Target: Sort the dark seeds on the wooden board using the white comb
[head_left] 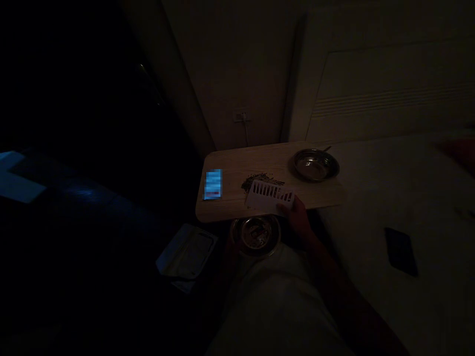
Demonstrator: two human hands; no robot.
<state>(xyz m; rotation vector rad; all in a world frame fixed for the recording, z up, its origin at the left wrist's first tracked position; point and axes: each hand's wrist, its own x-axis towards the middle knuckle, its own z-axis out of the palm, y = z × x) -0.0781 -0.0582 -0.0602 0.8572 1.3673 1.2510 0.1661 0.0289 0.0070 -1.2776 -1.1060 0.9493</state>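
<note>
My right hand (294, 216) grips the right end of a white slotted plastic piece (263, 201), its thumb over the lower edge. The piece is at the near edge of a small wooden table (237, 163), against a spread pile of small dark bits (255, 180); they are too dim to name. Just below that edge is a metal bowl (275, 247) with some dark bits in it. My left hand (232, 246) is at the bowl's left rim, closed on it as far as the dim light shows.
Another metal bowl (315, 165), with a thin handle sticking up behind it, stands at the table's right end. A lit phone (213, 184) lies at the left. A printed packet (189, 252) is below left; a dark flat object (401, 250) lies on the pale bed (371, 198).
</note>
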